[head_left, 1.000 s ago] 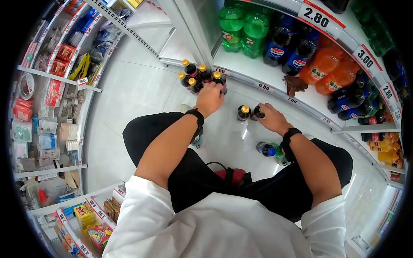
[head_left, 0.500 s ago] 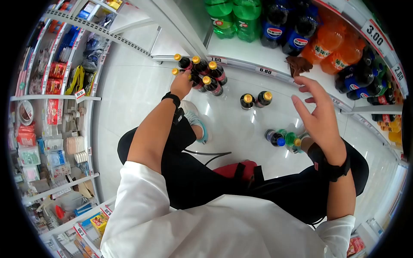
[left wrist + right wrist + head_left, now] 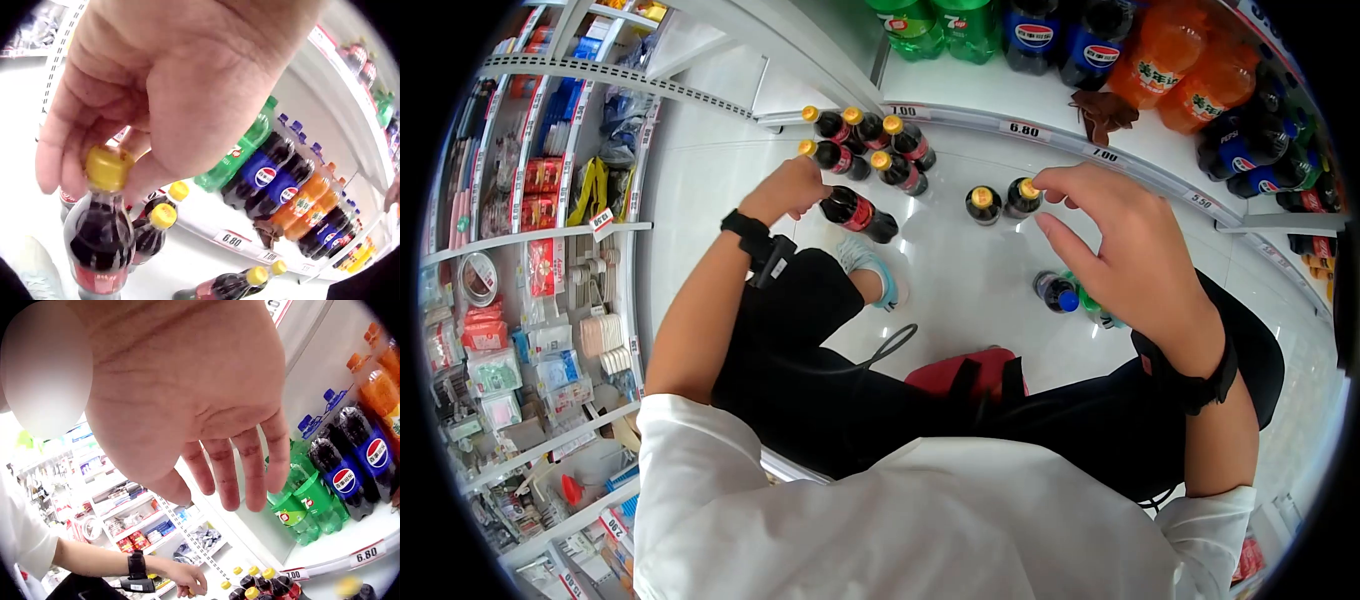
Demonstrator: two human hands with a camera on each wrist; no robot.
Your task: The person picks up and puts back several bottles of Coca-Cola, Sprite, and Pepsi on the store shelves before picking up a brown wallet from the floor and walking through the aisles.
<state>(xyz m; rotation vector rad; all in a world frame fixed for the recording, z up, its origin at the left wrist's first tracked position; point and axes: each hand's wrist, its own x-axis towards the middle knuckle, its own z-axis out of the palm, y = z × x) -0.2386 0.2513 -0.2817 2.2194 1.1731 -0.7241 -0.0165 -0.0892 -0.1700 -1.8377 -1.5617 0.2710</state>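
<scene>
My left hand (image 3: 788, 188) pinches the yellow cap of a cola bottle (image 3: 858, 214) between thumb and fingers. In the left wrist view this bottle (image 3: 103, 244) stands close to the camera, its dark drink and red label showing. Just beyond it several more yellow-capped cola bottles (image 3: 905, 173) are grouped on the floor. My right hand (image 3: 1115, 235) is open, thumb apart from fingers, its fingertips overlapping the cap of one of two cola bottles (image 3: 983, 206) in the head view. The right wrist view shows its palm (image 3: 187, 394) and fingers with nothing in them.
A low shelf (image 3: 955, 95) ahead bears large green, dark and orange soda bottles, with a brown crumpled thing (image 3: 1105, 115) at its edge. A blue-capped bottle (image 3: 1056, 291) and a green one stand by my right leg. Shelves of packaged goods (image 3: 550, 260) line the left.
My left hand moved to the cola group, then drew one bottle out toward me. My right hand let go of a cola bottle, lifted away, and now hovers close by the pair again.
</scene>
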